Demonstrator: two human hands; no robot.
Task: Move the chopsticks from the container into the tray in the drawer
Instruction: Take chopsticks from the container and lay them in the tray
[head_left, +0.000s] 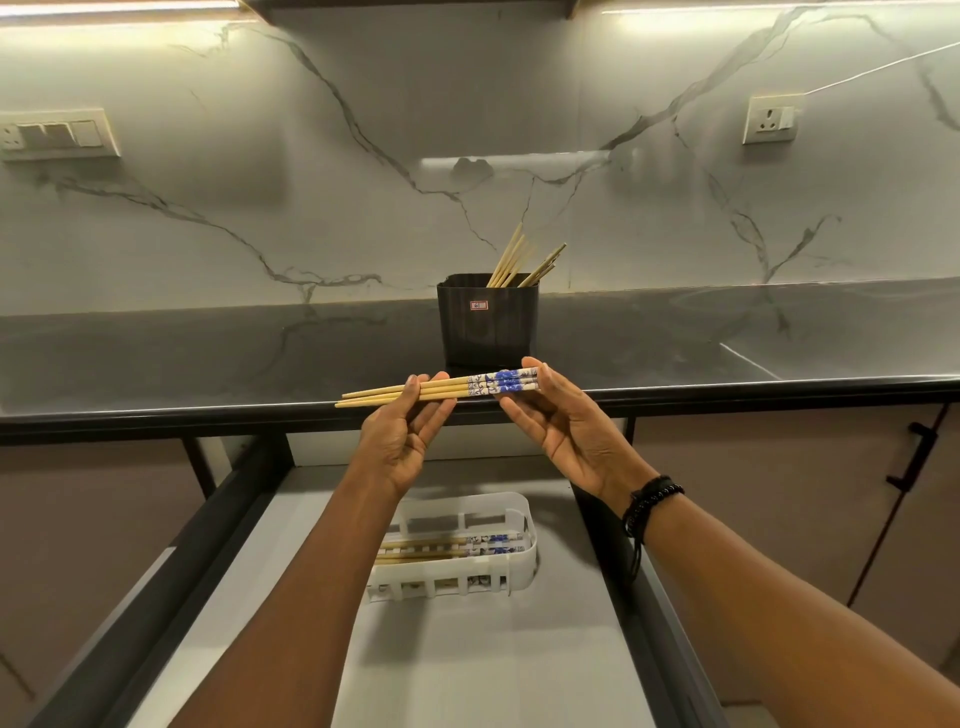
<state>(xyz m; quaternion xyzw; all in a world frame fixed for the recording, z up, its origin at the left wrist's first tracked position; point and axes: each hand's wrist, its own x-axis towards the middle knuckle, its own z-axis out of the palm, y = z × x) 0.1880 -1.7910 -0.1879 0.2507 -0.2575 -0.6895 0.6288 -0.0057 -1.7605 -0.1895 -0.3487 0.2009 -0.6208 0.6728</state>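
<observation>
**Strip Light Above, Shade Below**

Warm-white light strips (119, 13) run along the top edge of the frame and wash the marble backsplash (311, 182) evenly. A pale glare band (519, 160) lies across the backsplash at centre. The dark, glossy countertop (208, 353) mirrors the veining and carries a bright reflected patch at right. The lower half is dimmer, and the drawer (467, 649) floor reads flat grey, darkest under the counter edge. Wide-angle distortion bows the counter line and stretches the corners. Detail is crisp at centre and softer toward the edges.
</observation>
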